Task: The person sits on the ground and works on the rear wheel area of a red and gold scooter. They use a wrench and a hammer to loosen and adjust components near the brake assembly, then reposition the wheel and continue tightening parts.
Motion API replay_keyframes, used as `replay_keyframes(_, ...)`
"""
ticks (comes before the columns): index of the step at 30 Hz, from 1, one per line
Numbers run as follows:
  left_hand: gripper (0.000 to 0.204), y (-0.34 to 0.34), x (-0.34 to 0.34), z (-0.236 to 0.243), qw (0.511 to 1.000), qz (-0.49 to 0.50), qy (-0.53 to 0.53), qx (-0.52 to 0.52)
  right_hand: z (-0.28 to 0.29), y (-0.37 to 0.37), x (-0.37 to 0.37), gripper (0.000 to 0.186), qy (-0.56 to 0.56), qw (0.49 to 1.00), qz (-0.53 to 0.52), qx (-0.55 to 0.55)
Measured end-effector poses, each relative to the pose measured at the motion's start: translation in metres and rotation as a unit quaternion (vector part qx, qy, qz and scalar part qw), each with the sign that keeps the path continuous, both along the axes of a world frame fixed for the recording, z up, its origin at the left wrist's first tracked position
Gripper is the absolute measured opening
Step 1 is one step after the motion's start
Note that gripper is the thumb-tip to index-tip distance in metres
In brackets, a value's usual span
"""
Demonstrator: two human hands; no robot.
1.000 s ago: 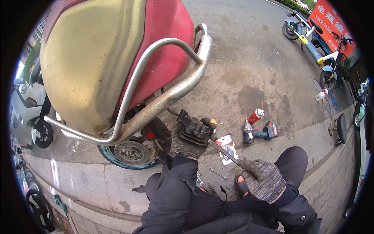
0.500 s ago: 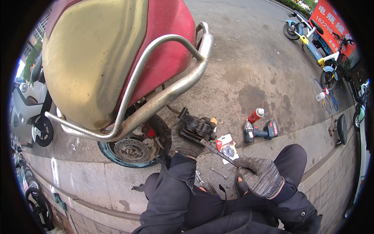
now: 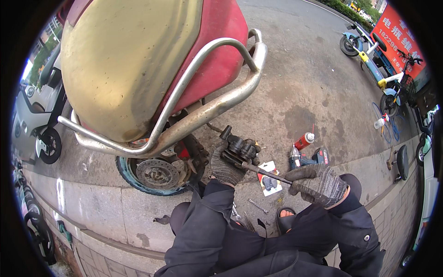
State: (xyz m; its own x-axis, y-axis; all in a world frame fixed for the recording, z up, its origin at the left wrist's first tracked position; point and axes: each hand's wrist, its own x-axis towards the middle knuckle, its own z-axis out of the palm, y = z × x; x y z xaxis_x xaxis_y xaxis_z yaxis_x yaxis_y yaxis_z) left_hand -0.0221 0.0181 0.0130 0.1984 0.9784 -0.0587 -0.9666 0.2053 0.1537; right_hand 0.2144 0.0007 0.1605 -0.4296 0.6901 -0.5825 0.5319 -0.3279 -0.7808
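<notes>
Gloved in grey, my left hand (image 3: pixel 225 167) is closed around a dark, greasy brake caliper (image 3: pixel 242 148), joined to a hose beside the scooter's rear. My right hand (image 3: pixel 319 185), in a matching glove, grips one end of a long, slim metal tool (image 3: pixel 271 175). The tool's other end reaches the lower edge of the caliper; its exact kind is unclear. Left of the caliper, a wheel with a brake disc (image 3: pixel 158 173) lies tilted low under the scooter. Below the tool is a white blister card (image 3: pixel 269 183) with dark parts on it.
A red-and-gold scooter seat (image 3: pixel 134 64) with a metal grab rail (image 3: pixel 217 110) fills the upper left. Ahead lie a red spray can (image 3: pixel 304 140) and a cordless impact wrench (image 3: pixel 308 158). Small wrenches (image 3: pixel 257 206) rest near my feet. Parked bikes (image 3: pixel 369 62) stand at far right.
The view has shifted slightly. My right hand and the tool have moved a little up and right, and the caliper has shifted right and down in my left hand. Both holds are kept.
</notes>
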Motion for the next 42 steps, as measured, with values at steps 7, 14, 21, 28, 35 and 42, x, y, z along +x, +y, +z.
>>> replay_keyframes(7,0.039,0.0,0.002,0.002,1.0,0.006,-0.009,-0.014,0.018,0.02,-0.004,0.032,-0.051,0.995,0.068,0.06)
replay_keyframes(14,0.038,0.004,0.0,-0.01,0.999,0.033,0.004,-0.024,0.025,0.015,-0.015,0.033,-0.083,0.995,0.034,0.041)
replay_keyframes(21,0.035,0.004,-0.003,-0.023,0.999,0.019,-0.034,-0.022,0.029,0.013,-0.023,0.028,-0.111,0.979,0.098,0.141)
replay_keyframes(28,0.034,0.001,-0.002,-0.013,0.988,0.048,0.026,-0.148,0.024,0.025,-0.032,0.026,-0.179,0.921,0.209,0.276)
replay_keyframes(35,0.033,0.006,0.007,-0.006,0.995,0.045,-0.03,-0.088,0.037,0.009,-0.015,0.026,-0.162,0.905,0.215,0.33)
replay_keyframes(42,0.037,0.005,0.004,0.005,0.999,-0.005,-0.037,-0.028,0.026,0.019,-0.007,0.026,-0.129,0.927,0.191,0.297)
